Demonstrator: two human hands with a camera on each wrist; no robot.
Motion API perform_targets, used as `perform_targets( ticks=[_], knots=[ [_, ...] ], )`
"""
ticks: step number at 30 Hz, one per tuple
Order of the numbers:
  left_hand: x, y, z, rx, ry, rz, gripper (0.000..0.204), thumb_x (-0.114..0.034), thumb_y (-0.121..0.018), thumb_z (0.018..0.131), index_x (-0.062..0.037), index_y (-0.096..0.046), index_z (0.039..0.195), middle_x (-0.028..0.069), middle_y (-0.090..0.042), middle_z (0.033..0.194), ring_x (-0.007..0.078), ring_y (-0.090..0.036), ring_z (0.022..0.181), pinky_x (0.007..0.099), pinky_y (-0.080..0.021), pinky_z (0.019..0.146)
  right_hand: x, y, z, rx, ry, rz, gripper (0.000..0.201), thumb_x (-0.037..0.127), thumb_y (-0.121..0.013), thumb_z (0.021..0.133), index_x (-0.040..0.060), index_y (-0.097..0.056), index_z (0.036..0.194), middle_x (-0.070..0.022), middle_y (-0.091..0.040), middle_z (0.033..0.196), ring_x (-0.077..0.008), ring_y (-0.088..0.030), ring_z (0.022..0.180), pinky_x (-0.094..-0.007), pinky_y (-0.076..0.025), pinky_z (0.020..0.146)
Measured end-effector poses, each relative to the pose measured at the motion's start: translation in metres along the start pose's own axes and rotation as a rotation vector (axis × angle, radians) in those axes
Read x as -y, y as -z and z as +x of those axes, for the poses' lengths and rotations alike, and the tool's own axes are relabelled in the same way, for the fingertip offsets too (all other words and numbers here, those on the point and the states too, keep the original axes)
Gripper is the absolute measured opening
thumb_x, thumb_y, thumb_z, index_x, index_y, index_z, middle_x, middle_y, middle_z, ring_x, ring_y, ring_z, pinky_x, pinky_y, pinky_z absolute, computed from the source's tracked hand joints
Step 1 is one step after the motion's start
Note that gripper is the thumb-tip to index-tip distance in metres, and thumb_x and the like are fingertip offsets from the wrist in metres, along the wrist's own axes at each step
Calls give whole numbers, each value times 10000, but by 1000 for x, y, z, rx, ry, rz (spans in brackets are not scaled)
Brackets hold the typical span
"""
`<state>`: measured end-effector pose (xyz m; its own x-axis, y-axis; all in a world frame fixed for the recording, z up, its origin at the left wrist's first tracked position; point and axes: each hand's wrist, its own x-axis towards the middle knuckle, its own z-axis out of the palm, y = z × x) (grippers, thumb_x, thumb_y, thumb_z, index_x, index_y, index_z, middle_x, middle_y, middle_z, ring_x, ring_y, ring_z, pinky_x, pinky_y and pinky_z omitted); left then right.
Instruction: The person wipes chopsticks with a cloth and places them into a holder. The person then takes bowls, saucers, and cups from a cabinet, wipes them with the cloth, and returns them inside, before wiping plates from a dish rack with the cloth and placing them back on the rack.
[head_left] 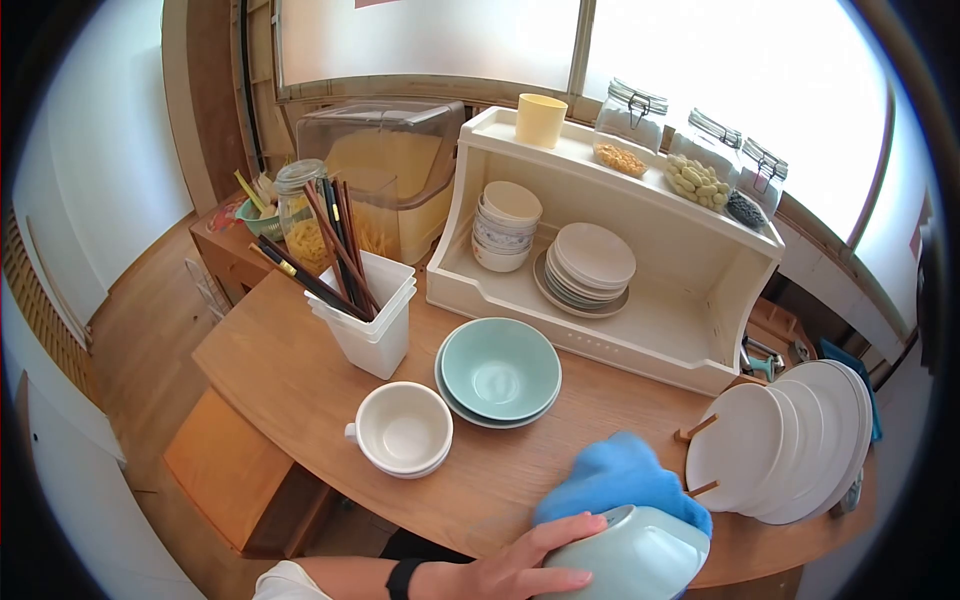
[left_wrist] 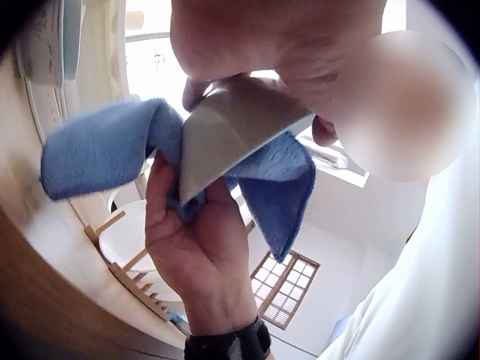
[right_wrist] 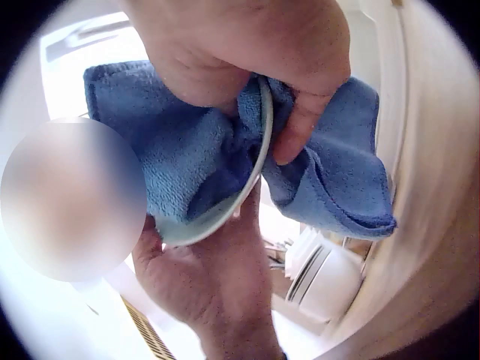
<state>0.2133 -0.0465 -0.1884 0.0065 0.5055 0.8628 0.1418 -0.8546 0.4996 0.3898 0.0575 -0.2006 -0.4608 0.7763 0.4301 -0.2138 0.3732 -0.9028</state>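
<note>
A light blue bowl point(head_left: 635, 555) is held tilted at the table's front edge, its outside facing up in the head view. My left hand point(head_left: 520, 565) grips it from outside, fingers spread over the base and side. A blue cloth point(head_left: 620, 475) is bunched around the bowl's rim and inside it. In the left wrist view my right hand point(left_wrist: 202, 255) pinches the cloth against the rim; the right wrist view shows the thumb outside, the other fingers partly covered inside. The head view hides that hand behind bowl and cloth. Beyond stand stacked pale blue-green bowls point(head_left: 500, 370).
Stacked white cups point(head_left: 404, 430) and a white container point(head_left: 375, 320) of chopsticks stand at left. Behind is a cream shelf point(head_left: 680, 320) bearing small bowls point(head_left: 507, 225), plates point(head_left: 592, 262) and jars. A wooden rack point(head_left: 697, 428) of white plates point(head_left: 735, 450) stands right.
</note>
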Motion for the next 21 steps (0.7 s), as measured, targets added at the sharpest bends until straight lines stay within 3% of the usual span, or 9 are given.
perform_targets(
  ticks=[2,6,8,10,14,16,18,20,21],
  knots=[
    [-7,7,12,98,106,-83,701,-191,-719,807,-33,-362,1389,376,-334,1399,489,-408,1268,542,-322,1047,4,7,0,58,-52,20,452,170,-650,860,-10,-465,1230,-131,-577,1175,-213,-572,1065,-346,-455,939],
    [1,18,18,103,105,-159,703,-210,-702,825,-9,-348,1399,340,-355,1413,467,-394,1296,524,-305,1065,13,22,-1,176,-154,56,486,182,-643,863,-9,-443,1262,-124,-559,1211,-213,-554,1102,-349,-438,964],
    [-5,26,17,156,282,-143,663,-210,-662,855,-3,-348,1401,309,-356,1434,435,-395,1306,498,-295,1079,19,30,-3,230,-209,74,503,188,-640,865,-8,-432,1279,-121,-550,1228,-213,-545,1121,-351,-430,977],
    [5,22,4,78,218,-177,624,-185,-621,875,9,-349,1403,278,-378,1426,411,-401,1306,467,-297,1086,23,35,-3,281,-257,97,520,194,-636,867,-7,-421,1295,-118,-541,1246,-213,-536,1139,-352,-421,989],
    [2,30,2,99,378,-141,616,-163,-617,865,14,-368,1399,231,-459,1348,387,-429,1278,432,-319,1075,28,40,-5,381,-354,148,554,205,-629,870,-5,-399,1328,-112,-524,1282,-213,-518,1176,-356,-404,1014],
    [-3,33,10,224,377,-75,599,-151,-628,852,19,-399,1379,238,-457,1348,396,-444,1252,445,-333,1061,37,36,-5,439,-403,172,571,211,-626,872,-4,-388,1344,-109,-515,1300,-213,-509,1194,-357,-395,1027],
    [-12,29,21,260,418,-20,611,-175,-652,831,26,-423,1361,253,-459,1338,406,-466,1218,453,-358,1036,33,13,0,373,-361,234,663,259,-705,841,-4,-375,1352,-105,-534,1278,-226,-531,1170,-356,-388,1029],
    [-11,19,26,178,436,108,642,-181,-706,851,-61,-402,1404,261,-527,1288,366,-593,1130,442,-492,931,18,-7,4,-80,-242,-220,332,234,-631,884,-5,-566,1106,-124,-649,1036,-171,-637,909,-301,-516,819],
    [-9,19,24,178,437,108,642,-181,-706,851,-61,-402,1404,261,-527,1288,366,-593,1130,442,-492,931,5,-4,2,-57,-151,-280,381,319,-507,952,2,-567,1155,-107,-645,1068,-156,-630,937,-300,-514,829]
  ],
)
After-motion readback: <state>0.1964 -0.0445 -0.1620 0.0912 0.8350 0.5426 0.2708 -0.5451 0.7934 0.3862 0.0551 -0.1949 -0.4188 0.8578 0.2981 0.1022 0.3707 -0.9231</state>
